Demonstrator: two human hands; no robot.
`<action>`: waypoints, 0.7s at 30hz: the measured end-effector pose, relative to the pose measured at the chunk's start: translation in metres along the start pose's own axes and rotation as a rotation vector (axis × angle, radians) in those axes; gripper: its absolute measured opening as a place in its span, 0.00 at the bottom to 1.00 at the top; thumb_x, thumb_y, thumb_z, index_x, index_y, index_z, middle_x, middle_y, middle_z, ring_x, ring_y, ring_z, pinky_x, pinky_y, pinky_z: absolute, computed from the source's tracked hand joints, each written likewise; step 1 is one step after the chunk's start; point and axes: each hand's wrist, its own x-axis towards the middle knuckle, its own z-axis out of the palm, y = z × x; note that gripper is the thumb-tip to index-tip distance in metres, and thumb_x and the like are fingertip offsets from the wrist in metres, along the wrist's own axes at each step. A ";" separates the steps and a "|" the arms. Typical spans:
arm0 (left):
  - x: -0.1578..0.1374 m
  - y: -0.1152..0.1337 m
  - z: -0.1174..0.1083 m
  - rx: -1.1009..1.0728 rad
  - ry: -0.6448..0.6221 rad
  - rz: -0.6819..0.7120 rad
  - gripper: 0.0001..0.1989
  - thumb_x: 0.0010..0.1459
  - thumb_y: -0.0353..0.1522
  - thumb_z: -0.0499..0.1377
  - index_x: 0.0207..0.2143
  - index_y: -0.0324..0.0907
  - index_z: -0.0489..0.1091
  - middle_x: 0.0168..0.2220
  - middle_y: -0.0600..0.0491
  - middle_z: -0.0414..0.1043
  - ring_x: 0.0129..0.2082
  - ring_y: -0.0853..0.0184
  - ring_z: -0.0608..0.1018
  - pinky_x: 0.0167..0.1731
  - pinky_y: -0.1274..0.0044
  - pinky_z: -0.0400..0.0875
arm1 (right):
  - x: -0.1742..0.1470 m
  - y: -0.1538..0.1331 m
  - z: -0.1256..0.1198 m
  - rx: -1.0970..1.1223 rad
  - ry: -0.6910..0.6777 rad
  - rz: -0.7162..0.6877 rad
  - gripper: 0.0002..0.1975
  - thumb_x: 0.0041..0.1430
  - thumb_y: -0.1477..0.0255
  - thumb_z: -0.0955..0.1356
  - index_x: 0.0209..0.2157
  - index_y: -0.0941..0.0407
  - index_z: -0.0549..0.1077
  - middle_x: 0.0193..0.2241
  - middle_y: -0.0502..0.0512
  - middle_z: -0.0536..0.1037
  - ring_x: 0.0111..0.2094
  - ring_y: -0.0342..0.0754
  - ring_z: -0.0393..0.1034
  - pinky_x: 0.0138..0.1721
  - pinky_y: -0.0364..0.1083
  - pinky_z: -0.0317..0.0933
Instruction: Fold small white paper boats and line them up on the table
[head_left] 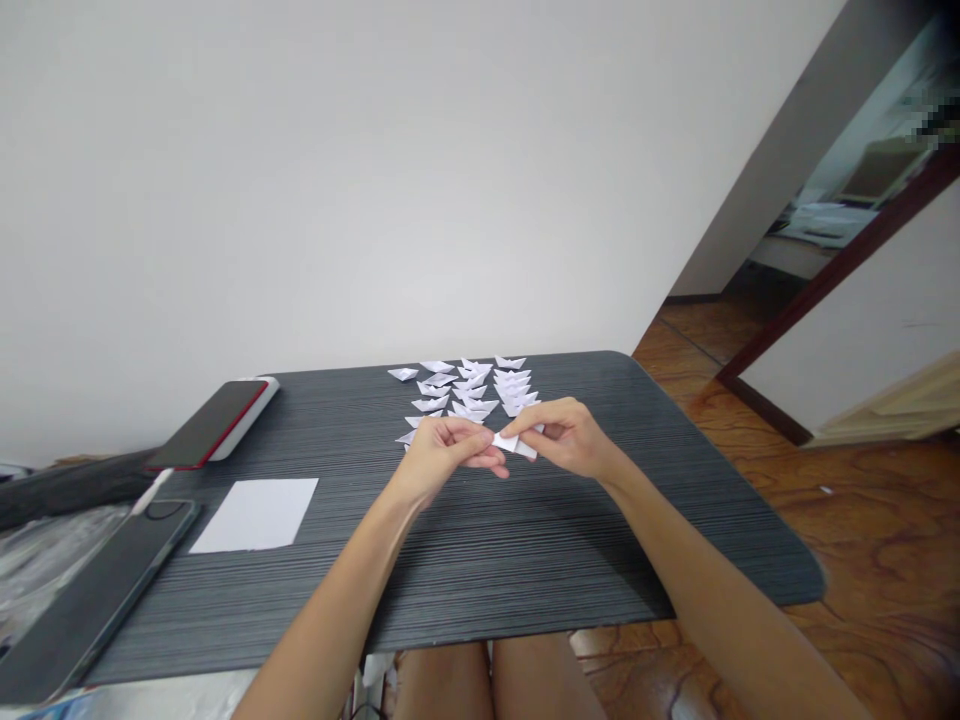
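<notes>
A small piece of folded white paper [516, 445] is held above the dark table, between my two hands. My left hand [457, 445] pinches its left end between thumb and fingers. On the other side, my right hand [564, 435] grips the right part with thumb and forefinger. Just beyond the hands stand several folded paper boats [471, 385] in rows, the nearest ones partly hidden by my hands. To the left, a flat white sheet of paper [256, 514] lies on the table.
The dark, ribbed table [600, 560] meets a white wall [420, 180] at the back. At its left lie a tablet-like device with a red edge [214, 422] and a dark phone-like device [97, 600], near a white cable. Wooden floor [862, 530] is at the right.
</notes>
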 end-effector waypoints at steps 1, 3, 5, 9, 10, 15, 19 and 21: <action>0.000 0.000 0.000 -0.022 -0.007 -0.010 0.08 0.41 0.32 0.63 0.23 0.33 0.71 0.19 0.51 0.73 0.20 0.66 0.76 0.24 0.80 0.71 | 0.000 0.000 0.000 0.030 -0.008 0.001 0.09 0.48 0.79 0.63 0.29 0.59 0.74 0.22 0.53 0.75 0.18 0.39 0.65 0.19 0.38 0.58; 0.000 0.000 -0.001 -0.058 -0.024 -0.026 0.08 0.40 0.31 0.63 0.23 0.33 0.71 0.19 0.51 0.73 0.20 0.66 0.77 0.24 0.81 0.71 | -0.001 0.001 -0.001 0.074 -0.018 0.002 0.09 0.48 0.79 0.63 0.29 0.59 0.74 0.21 0.52 0.74 0.17 0.38 0.64 0.18 0.38 0.57; 0.000 0.000 -0.002 -0.080 -0.040 -0.036 0.07 0.40 0.30 0.63 0.23 0.33 0.71 0.20 0.51 0.73 0.20 0.67 0.77 0.24 0.82 0.71 | -0.001 0.001 -0.001 0.095 -0.025 0.001 0.09 0.48 0.78 0.63 0.29 0.59 0.74 0.21 0.52 0.74 0.17 0.39 0.64 0.18 0.38 0.57; -0.001 0.000 -0.001 -0.052 -0.042 -0.044 0.07 0.41 0.30 0.63 0.23 0.33 0.71 0.19 0.51 0.73 0.20 0.67 0.77 0.24 0.81 0.71 | -0.001 0.001 -0.003 0.074 -0.056 -0.032 0.09 0.49 0.78 0.63 0.29 0.59 0.74 0.21 0.52 0.74 0.19 0.39 0.65 0.20 0.38 0.58; -0.001 0.000 -0.001 -0.024 -0.035 -0.033 0.07 0.41 0.30 0.63 0.23 0.33 0.71 0.20 0.51 0.73 0.20 0.67 0.77 0.24 0.81 0.71 | -0.001 0.002 -0.004 0.052 -0.056 -0.047 0.09 0.49 0.78 0.63 0.29 0.59 0.74 0.22 0.52 0.74 0.20 0.39 0.66 0.21 0.38 0.58; -0.003 -0.002 0.000 0.269 0.051 0.228 0.08 0.46 0.32 0.59 0.26 0.33 0.71 0.23 0.49 0.74 0.23 0.66 0.77 0.28 0.76 0.73 | -0.001 0.005 -0.003 -0.013 -0.026 -0.027 0.11 0.50 0.75 0.63 0.36 0.59 0.72 0.28 0.54 0.75 0.25 0.40 0.68 0.27 0.39 0.60; -0.004 -0.008 0.000 0.628 0.156 0.546 0.07 0.49 0.30 0.56 0.29 0.36 0.71 0.24 0.51 0.74 0.24 0.69 0.76 0.28 0.79 0.73 | 0.002 0.007 0.002 -0.068 0.072 0.055 0.09 0.49 0.71 0.66 0.33 0.59 0.73 0.28 0.54 0.76 0.28 0.42 0.69 0.31 0.40 0.62; -0.005 -0.009 -0.001 0.769 0.190 0.672 0.06 0.50 0.29 0.55 0.29 0.37 0.71 0.24 0.52 0.74 0.24 0.70 0.76 0.27 0.81 0.73 | 0.004 0.007 0.003 -0.074 0.077 0.060 0.07 0.50 0.71 0.65 0.28 0.59 0.74 0.26 0.53 0.76 0.28 0.43 0.70 0.32 0.40 0.61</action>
